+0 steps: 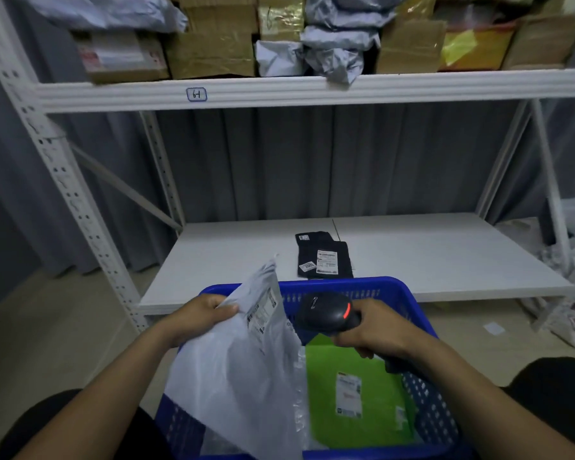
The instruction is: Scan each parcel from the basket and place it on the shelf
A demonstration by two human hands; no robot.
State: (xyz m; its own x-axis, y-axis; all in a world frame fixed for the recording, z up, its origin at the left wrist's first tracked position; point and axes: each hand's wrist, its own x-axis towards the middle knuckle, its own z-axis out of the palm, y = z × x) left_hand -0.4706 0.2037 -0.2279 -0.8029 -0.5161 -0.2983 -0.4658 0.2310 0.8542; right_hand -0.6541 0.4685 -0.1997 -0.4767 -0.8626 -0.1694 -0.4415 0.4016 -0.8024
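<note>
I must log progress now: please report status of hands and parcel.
Left hand grips grey parcel over blue basket. Right hand holds scanner, pointed toward its label. Black parcels on lower shelf; path looks clear.

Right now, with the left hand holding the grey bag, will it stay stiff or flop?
Probably floppy: the grey bag creases and hangs below the left hand, which grips only its upper edge. Likely light, since one hand holds it up. Its smooth plastic may slip.
</note>
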